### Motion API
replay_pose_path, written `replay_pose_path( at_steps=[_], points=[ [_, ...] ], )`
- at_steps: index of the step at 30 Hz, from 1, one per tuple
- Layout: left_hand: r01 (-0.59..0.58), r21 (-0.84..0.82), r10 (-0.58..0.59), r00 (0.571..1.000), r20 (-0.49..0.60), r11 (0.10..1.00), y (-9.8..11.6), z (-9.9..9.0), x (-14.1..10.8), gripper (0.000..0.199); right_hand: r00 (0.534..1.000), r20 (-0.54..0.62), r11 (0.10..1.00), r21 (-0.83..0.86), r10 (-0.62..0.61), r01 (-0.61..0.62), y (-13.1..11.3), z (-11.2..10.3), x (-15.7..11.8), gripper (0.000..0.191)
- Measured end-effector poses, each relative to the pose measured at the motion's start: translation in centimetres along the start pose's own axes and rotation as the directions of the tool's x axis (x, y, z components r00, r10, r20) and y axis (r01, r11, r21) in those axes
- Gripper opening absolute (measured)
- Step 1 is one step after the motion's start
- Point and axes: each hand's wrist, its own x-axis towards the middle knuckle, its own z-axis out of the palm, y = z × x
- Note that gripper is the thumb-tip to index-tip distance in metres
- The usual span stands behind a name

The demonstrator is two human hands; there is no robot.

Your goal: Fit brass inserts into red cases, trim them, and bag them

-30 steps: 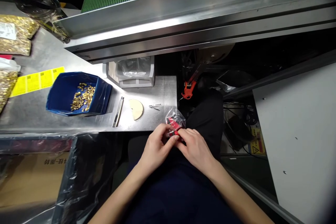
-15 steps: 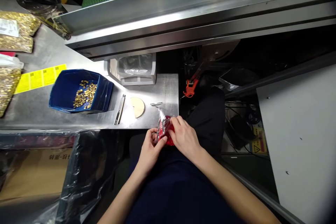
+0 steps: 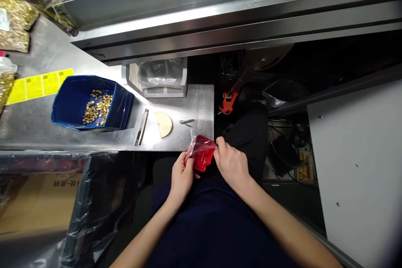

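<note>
Over my lap, just off the table's front edge, my left hand [image 3: 182,174] grips the left side of a translucent red plastic part [image 3: 203,158]. Its fingers are closed, with some hidden behind the part. At the part's upper right, my right hand [image 3: 231,162] pinches clear plastic film [image 3: 206,146] that stretches across the red piece. Whether the film is a bag or a loose sheet I cannot tell. On the metal table [image 3: 201,104] near my hands lie a small metal tool [image 3: 187,122], a pale half-disc [image 3: 164,124] and a slim knife-like tool [image 3: 142,127].
A blue bin [image 3: 122,106] holds brass-coloured pieces [image 3: 99,109]. Behind it stand a grey bin [image 3: 166,93] and a metal conveyor frame [image 3: 201,21]. Bags of golden pieces [image 3: 19,21] lie far left. An orange-red air gun [image 3: 228,103] hangs right of the table. Lower left is a plastic-lined crate [image 3: 84,201].
My right hand has moved right, away from my left, drawing the film taut. More of the red part now shows. The view has shifted slightly.
</note>
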Motion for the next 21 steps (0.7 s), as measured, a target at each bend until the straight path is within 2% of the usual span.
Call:
replay_pose_path(
  at_steps=[4, 8, 10, 13, 16, 19, 21],
  points=[
    [0.011, -0.023, -0.011, 1.0, -0.006, 1.0, -0.3, -0.1, 0.1, 0.026, 1.0, -0.005, 0.995, 0.096, -0.028, 0.029, 0.4, -0.4, -0.4, 0.006],
    [0.038, -0.057, -0.039, 0.999, -0.01, 0.998, -0.4, -0.4, 0.4, 0.028, 0.968, -0.004, 0.943, 0.225, -0.252, 0.246, -0.2, -2.0, -1.6, 0.012],
    [0.055, -0.077, -0.054, 0.998, 0.014, 0.995, -0.4, -0.3, 0.5, 0.029, 0.954, -0.022, 0.931, 0.213, -0.299, 0.297, -0.3, -2.1, -2.1, 0.017],
    [0.078, -0.079, -0.073, 0.996, 0.055, 0.994, -0.3, 0.0, 0.3, 0.033, 0.983, -0.088, 0.975, 0.142, -0.162, 0.173, 0.3, -1.3, -2.3, 0.019],
    [0.085, -0.021, -0.083, 0.993, 0.088, 0.996, 0.0, 0.0, 0.1, 0.035, 0.987, -0.158, 0.991, 0.124, -0.028, 0.048, 1.0, -0.3, -1.8, 0.017],
    [0.067, 0.058, -0.073, 0.992, 0.104, 0.996, 0.3, -0.3, 0.1, 0.031, 0.988, -0.144, 0.967, 0.256, 0.052, -0.014, 1.2, 0.0, -1.3, 0.019],
    [0.05, 0.102, -0.061, 0.993, 0.1, 0.993, 0.5, -0.6, 0.3, 0.028, 0.993, -0.062, 0.905, 0.421, 0.097, -0.062, 1.2, -0.2, -1.1, 0.021]
  ],
)
